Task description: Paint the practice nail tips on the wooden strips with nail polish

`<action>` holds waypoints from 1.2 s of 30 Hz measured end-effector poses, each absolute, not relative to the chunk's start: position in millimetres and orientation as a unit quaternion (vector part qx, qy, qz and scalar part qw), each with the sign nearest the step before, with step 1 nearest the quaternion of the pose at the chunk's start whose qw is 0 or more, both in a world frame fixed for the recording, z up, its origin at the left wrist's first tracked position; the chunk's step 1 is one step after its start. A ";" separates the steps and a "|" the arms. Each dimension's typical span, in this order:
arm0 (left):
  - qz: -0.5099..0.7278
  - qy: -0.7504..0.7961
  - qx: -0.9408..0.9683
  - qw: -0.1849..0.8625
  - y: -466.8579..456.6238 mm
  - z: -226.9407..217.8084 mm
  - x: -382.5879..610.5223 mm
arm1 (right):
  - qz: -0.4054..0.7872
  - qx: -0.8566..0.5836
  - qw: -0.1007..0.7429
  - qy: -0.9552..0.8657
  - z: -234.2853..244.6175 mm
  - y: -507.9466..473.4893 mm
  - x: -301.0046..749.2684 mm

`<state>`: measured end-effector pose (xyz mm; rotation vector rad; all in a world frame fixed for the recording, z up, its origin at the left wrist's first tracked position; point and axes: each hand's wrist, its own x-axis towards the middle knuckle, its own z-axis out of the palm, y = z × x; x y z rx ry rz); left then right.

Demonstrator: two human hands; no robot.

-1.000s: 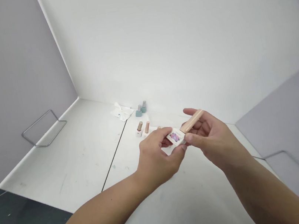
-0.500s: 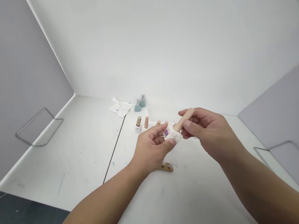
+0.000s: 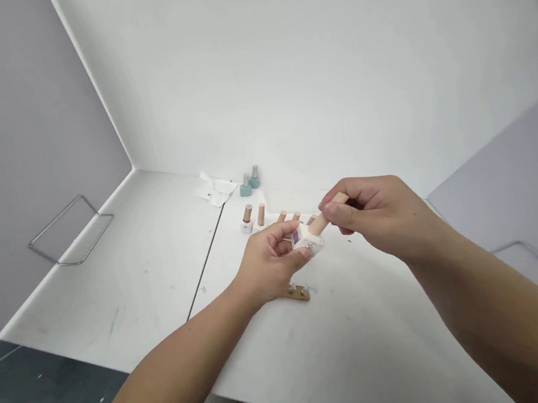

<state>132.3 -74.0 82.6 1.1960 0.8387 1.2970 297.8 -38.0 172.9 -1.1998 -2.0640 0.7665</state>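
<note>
Above the white table my left hand point(image 3: 270, 262) grips a white nail polish bottle point(image 3: 309, 240) with a purple patch on its side. The bottle leans toward the right. Its long peach cap point(image 3: 325, 219) is pinched between the thumb and fingers of my right hand point(image 3: 377, 215). The cap meets the bottle's neck; whether it is screwed tight I cannot tell. Below my left hand lies a wooden strip point(image 3: 299, 292) with small shiny pieces on it, partly hidden by the hand. Behind the bottle stand several more polish bottles with peach caps point(image 3: 261, 215), partly covered by my fingers.
Two teal polish bottles point(image 3: 245, 186) stand near the back wall, with crumpled white tissue point(image 3: 215, 189) to their left. Wire frames stick out at the left point(image 3: 71, 231) and right sides. A dark seam point(image 3: 206, 261) crosses the white table point(image 3: 153, 272).
My right hand has shifted its grip toward the cap's outer end, its fingers drawn closer together. My left hand keeps the bottle in nearly the same place.
</note>
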 end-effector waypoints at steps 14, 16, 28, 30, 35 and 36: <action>0.542 0.236 0.504 0.630 -69.1 78.3 126.8 | 0.311 -0.353 0.263 -0.842 183.9 -27.1 296.9; 0.553 0.263 0.516 0.599 -69.6 77.1 125.6 | 0.295 -0.385 0.255 -0.837 186.9 -29.1 293.0; 0.605 0.435 0.572 0.343 -83.5 82.7 127.0 | 0.116 -0.550 0.144 -0.815 206.1 -51.6 268.3; 0.605 0.429 0.564 0.363 -84.3 83.0 126.6 | 0.093 -0.561 0.140 -0.811 204.1 -51.8 266.0; 0.592 0.396 0.535 0.455 -83.9 86.7 122.2 | 0.101 -0.537 0.128 -0.828 202.7 -50.7 267.6; 0.586 0.387 0.533 0.472 -83.3 87.3 121.3 | 0.101 -0.533 0.125 -0.831 203.0 -50.5 268.9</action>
